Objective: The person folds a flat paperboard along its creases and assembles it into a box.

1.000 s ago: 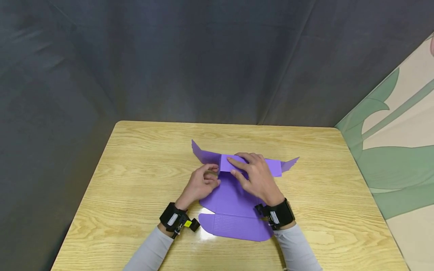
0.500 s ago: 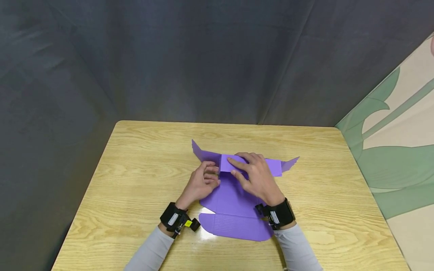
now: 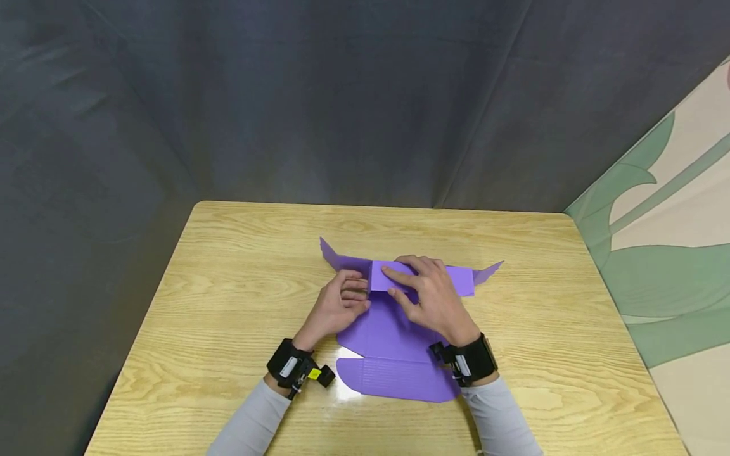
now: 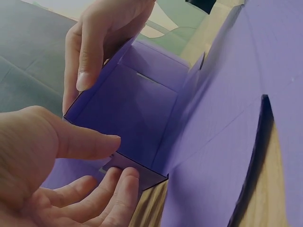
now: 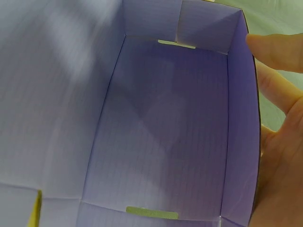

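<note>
A partly folded purple cardboard box [image 3: 459, 281] lies in the middle of the table in the head view, its lid panel [image 3: 399, 380] spread toward the person. My left hand [image 3: 338, 307] is at the box's left end. In the left wrist view its thumb lies over the edge of the short end wall [image 4: 147, 176] and the fingers are on the outer side, pinching it. My right hand [image 3: 436, 297] rests on the long wall that faces up, fingers spread and fairly straight. In the right wrist view a slot [image 5: 151, 212] shows at each end of the inner panel.
Purple side flaps [image 3: 333, 254] stick out at the far left and far right [image 3: 488, 273] of the box. A wooden table [image 3: 228, 272] lies under it. Behind hangs a dark curtain [image 3: 342, 101], and a wall with green leaf shapes [image 3: 667, 278] is on the right.
The left hand's fingers have shifted slightly at the end wall, and the box has moved very little with them. The right hand stays in place.
</note>
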A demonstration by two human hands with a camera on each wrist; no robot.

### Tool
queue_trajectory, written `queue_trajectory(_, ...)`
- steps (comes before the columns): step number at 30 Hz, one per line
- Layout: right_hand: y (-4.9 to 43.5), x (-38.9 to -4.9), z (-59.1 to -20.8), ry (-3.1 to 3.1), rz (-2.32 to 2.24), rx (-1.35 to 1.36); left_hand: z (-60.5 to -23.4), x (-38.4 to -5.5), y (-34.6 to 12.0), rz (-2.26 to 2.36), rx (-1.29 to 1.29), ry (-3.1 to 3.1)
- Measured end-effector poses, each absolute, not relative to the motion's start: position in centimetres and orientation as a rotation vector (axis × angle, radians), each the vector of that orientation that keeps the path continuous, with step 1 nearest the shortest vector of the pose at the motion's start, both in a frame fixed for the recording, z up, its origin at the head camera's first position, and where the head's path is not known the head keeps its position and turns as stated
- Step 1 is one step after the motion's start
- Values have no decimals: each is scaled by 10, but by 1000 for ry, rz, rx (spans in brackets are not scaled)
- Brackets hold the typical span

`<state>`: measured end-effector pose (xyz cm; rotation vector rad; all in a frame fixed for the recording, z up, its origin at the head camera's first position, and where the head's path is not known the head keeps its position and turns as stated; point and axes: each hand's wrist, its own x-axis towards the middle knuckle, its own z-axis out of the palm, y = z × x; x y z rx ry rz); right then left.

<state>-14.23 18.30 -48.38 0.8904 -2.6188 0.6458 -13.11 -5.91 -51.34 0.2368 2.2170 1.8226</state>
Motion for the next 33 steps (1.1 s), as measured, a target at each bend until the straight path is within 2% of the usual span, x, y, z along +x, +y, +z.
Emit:
queue_trajectory(12, 176, -143, -485, -2636, 640, 914, -507, -131, -76, 1801, 222, 2263)
queue_trajectory(19, 182, -143, -484, -2622, 669, 892, -498, -145, -96, 1950, 415, 2681)
queue_trajectory(23, 184, -143, -481, -2619, 662, 899, -498, -152, -106, 1804, 438, 2921)
queue_trajectory(28, 183, -143, -482, -2614, 660, 899, -504, -156, -115, 1640, 454, 2865)
queue_trajectory(33, 184, -143, -482, -2609, 652, 903, -509, -158, -119, 1668, 398, 2798)
